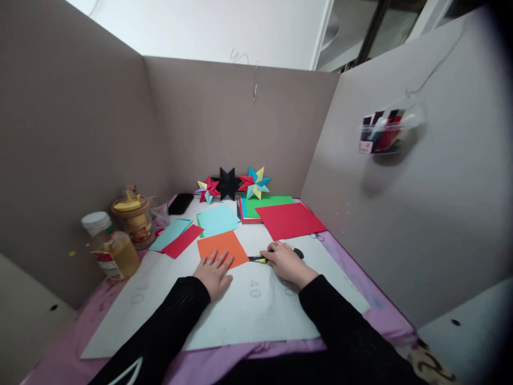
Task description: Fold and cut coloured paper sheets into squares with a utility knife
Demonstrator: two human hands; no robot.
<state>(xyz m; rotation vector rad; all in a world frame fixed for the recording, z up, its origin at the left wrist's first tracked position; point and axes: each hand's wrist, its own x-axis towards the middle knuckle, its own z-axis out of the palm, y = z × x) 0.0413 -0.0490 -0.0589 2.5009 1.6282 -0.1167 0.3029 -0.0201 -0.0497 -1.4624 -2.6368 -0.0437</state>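
Note:
An orange paper sheet (pixel 218 243) lies flat on the white board at the middle. My left hand (pixel 214 272) rests palm down on its lower edge, fingers spread. To the right, my right hand (pixel 286 262) is closed over a black-and-yellow utility knife (pixel 262 260). Its dark tip points left and touches or nearly touches the paper's right edge; the middle of the knife is hidden under my fingers. Behind the orange sheet are light blue sheets (pixel 218 219). Red paper (pixel 182 241) and another light blue piece (pixel 171 235) lie to its left.
A large red sheet (pixel 290 220) overlaps a stack with green paper (pixel 270 206). Folded paper stars (pixel 227 184) stand at the back panel. On the left are a bottle (pixel 114 254), a lidded jar (pixel 134 219) and a phone (pixel 181 203). Grey panels enclose three sides.

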